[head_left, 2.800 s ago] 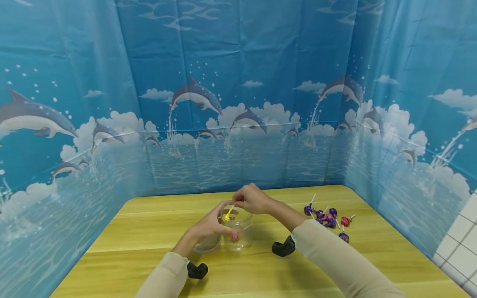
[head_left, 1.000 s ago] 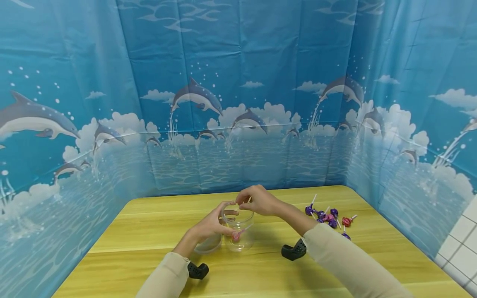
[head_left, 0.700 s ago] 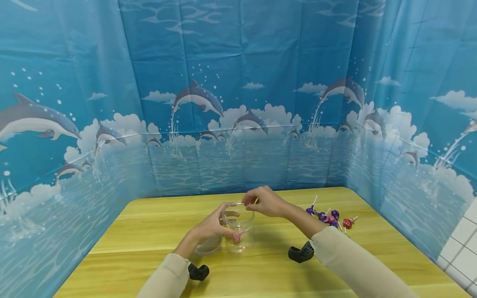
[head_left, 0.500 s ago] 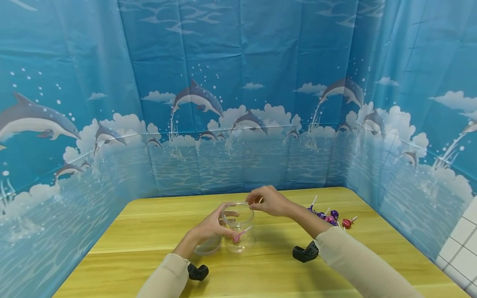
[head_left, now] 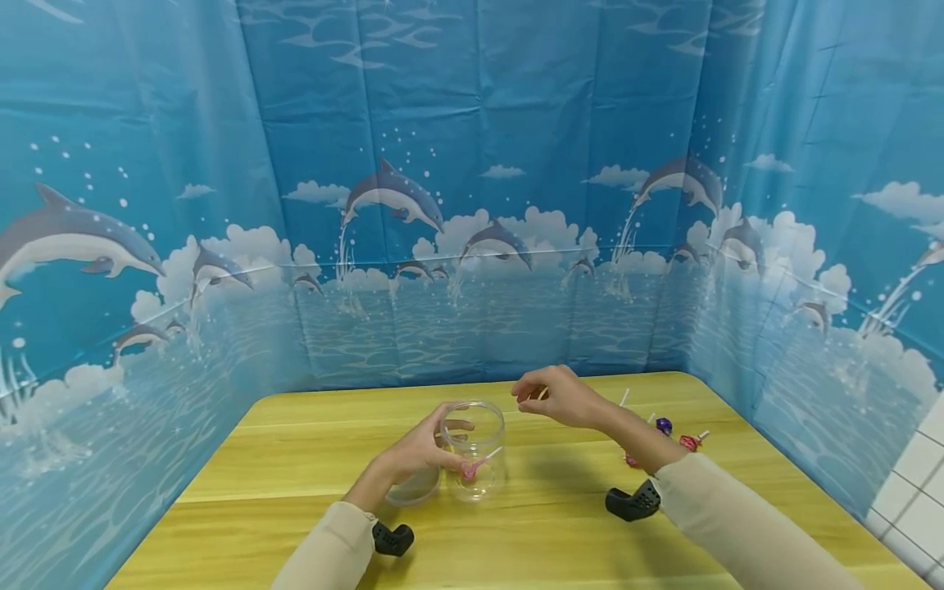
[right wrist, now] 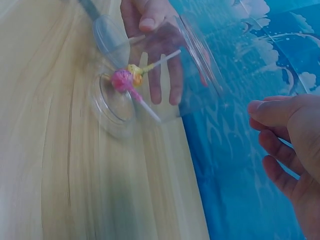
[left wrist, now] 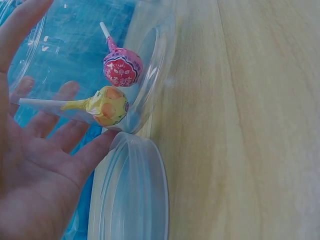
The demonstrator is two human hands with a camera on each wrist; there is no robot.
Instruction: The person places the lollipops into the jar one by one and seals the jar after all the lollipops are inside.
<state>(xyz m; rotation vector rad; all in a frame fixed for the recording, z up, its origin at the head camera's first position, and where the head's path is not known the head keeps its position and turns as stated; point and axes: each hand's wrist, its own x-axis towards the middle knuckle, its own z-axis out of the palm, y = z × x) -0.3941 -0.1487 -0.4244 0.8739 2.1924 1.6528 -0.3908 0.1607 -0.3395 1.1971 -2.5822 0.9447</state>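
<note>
A clear plastic jar (head_left: 487, 434) stands upright and uncovered on the table. My left hand (head_left: 413, 451) holds it around its left side, thumb in front and fingers behind. Inside, near the bottom, lie a pink lollipop (left wrist: 122, 67) and a yellow-wrapped lollipop (left wrist: 109, 106); the yellow one is hard to see in the head view. My right hand (head_left: 556, 397) hovers to the right of the jar, above the table, with loosely bent fingers and nothing between them. A clear round lid (left wrist: 135, 195) lies on the table beside the jar, partly hidden by my left hand in the head view.
On the right of the wooden table (head_left: 310, 459) lie more lollipops, a purple one (head_left: 664, 426) and a red one (head_left: 690, 442) among them. My right forearm hides part of the group. A blue dolphin-print curtain (head_left: 472, 311) hangs behind the table.
My right hand held the yellow lollipop by its stick over the jar, let go of it inside, then drew back to the right. My left hand stays on the jar.
</note>
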